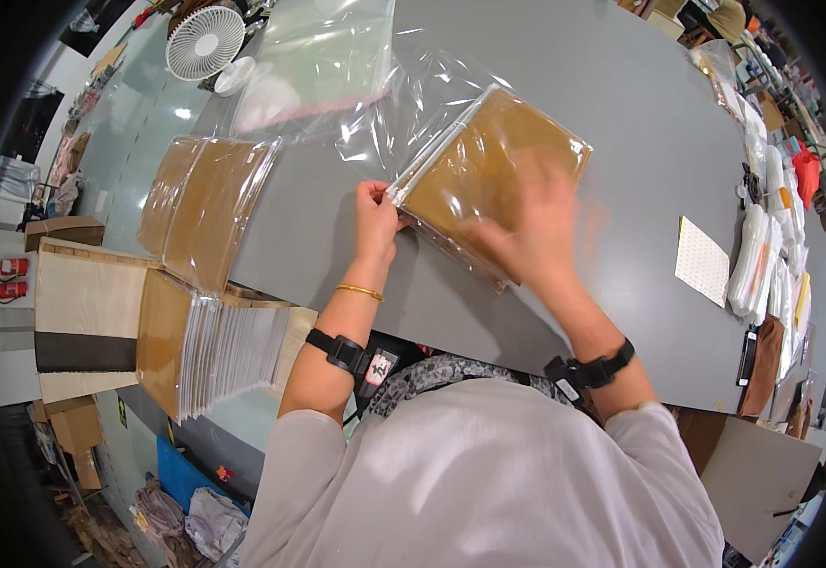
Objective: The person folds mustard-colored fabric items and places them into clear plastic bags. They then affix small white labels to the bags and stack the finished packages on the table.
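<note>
A flat brown pack in a clear plastic bag [451,180] lies slanted on the grey table in front of me. My left hand [376,222] is closed, its fingertips pinching the bag's near left corner. Spread over the pack's right part is my right hand [538,222], blurred by motion, thumb and fingers apart and nothing gripped. Whether its palm presses on the pack, I cannot tell. Loose clear film [370,137] stretches from the pack's far left side toward a pile of clear bags [323,71].
Bagged brown packs [209,204] lie at the table's left edge, above a row of several upright ones [228,355]. A white fan [204,44] stands far left. On the right are a dotted white sheet [702,262] and bundled plastic bags [755,260].
</note>
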Demonstrator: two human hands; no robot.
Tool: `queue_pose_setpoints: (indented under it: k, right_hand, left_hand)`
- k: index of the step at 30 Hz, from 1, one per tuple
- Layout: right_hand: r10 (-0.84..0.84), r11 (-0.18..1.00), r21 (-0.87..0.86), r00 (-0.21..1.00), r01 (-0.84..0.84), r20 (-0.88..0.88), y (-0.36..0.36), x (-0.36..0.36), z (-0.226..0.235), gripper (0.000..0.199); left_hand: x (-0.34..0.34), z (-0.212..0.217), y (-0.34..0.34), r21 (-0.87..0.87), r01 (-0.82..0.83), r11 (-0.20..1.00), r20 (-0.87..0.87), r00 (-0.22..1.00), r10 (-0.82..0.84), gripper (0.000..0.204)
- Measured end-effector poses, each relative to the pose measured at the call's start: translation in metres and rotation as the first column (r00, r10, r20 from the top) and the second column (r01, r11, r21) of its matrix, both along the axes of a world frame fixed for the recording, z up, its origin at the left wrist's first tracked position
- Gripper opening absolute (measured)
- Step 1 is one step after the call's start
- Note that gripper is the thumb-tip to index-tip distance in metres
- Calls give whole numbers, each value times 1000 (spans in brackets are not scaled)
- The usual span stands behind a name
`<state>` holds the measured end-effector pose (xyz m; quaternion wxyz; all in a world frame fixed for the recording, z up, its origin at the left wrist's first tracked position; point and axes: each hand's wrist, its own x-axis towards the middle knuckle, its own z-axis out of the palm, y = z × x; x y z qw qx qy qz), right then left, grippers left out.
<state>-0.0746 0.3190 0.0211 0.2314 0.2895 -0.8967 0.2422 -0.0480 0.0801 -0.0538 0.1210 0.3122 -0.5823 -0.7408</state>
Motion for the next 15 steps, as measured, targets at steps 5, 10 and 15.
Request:
queue_pose_setpoints:
  k: [5, 10, 15]
  right_hand:
    - [157, 793, 605, 983, -69, -94, -78, 4, -21, 73]
    - [322, 757, 641, 925, -126, -199, -109, -38, -25, 48]
    - [301, 848, 184, 736, -498, 607, -76, -77, 21, 54]
  left_hand:
    - [-6, -14, -4, -162, 46, 986, -95, 994, -62, 14]
    - [-23, -13, -6, -584, 4, 812, -166, 978, -125, 14]
    - [4, 31, -26, -401, 98, 911, -82, 986, -143, 21]
